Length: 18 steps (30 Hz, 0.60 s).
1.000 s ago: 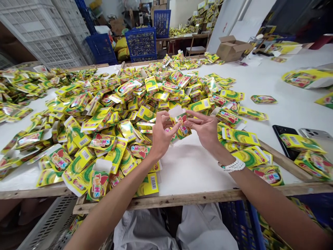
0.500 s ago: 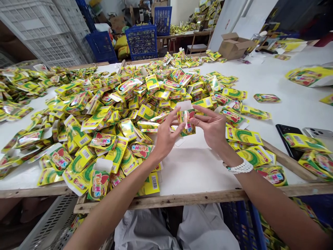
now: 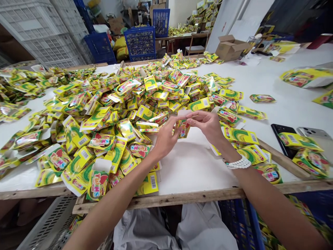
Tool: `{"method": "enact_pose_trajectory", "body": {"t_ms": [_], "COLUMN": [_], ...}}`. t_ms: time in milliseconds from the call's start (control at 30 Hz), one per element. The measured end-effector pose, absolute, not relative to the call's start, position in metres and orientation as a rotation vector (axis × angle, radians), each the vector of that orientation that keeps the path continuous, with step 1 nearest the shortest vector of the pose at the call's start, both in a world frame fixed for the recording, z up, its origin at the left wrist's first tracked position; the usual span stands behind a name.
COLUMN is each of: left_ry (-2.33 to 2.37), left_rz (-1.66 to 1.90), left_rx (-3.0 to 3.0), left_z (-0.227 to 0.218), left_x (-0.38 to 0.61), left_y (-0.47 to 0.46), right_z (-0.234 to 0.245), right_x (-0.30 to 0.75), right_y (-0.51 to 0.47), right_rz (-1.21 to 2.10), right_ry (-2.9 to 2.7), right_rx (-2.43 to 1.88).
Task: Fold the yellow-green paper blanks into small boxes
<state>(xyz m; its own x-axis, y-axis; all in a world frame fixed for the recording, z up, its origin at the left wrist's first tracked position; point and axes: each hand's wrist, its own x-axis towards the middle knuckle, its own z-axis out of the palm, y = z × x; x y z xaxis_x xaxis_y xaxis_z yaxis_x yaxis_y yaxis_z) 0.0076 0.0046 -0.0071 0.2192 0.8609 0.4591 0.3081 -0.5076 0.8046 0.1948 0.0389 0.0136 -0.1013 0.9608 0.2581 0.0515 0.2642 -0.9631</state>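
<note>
Over the white tabletop (image 3: 182,170), a small yellow, green and red printed carton (image 3: 184,130) is held up between both hands. My left hand (image 3: 166,137) grips its left side, fingers closed and partly hiding it. The fingers of my right hand (image 3: 206,126) pinch together at its upper right edge, beside a raised white flap (image 3: 183,113). A white beaded bracelet (image 3: 238,162) circles my right wrist. Close to my left hand spreads a large heap of similar cartons (image 3: 125,128), several with white end flaps sticking out.
Right of my right arm lie more cartons (image 3: 240,134), a wooden strip (image 3: 281,158) and a black phone (image 3: 283,140) partly covered by a carton. A cardboard box (image 3: 231,48) stands at the back. Blue crates (image 3: 140,41) are beyond the table; a wooden edge (image 3: 182,199) runs along its front.
My right hand has moved left and turned over the carton's top, its fingers now bunched at the flap. Less of the carton's front shows. The view has shifted slightly.
</note>
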Motion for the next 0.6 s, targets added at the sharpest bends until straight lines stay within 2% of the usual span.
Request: {"method": "enact_pose_trajectory", "body": {"t_ms": [367, 600], "left_ry": [1.061, 1.268], "left_rz": [1.327, 1.278], "left_rx": [2.062, 1.856], "left_z": [-0.011, -0.015], "left_x": [0.007, 0.016], "left_y": [0.006, -0.003], "right_z": [0.022, 0.022], "right_x": [0.197, 0.204], "right_y": [0.034, 0.036], "right_rz": [0.910, 1.037], "right_ry": [-1.394, -1.423], "right_rx": [-1.122, -1.229]}}
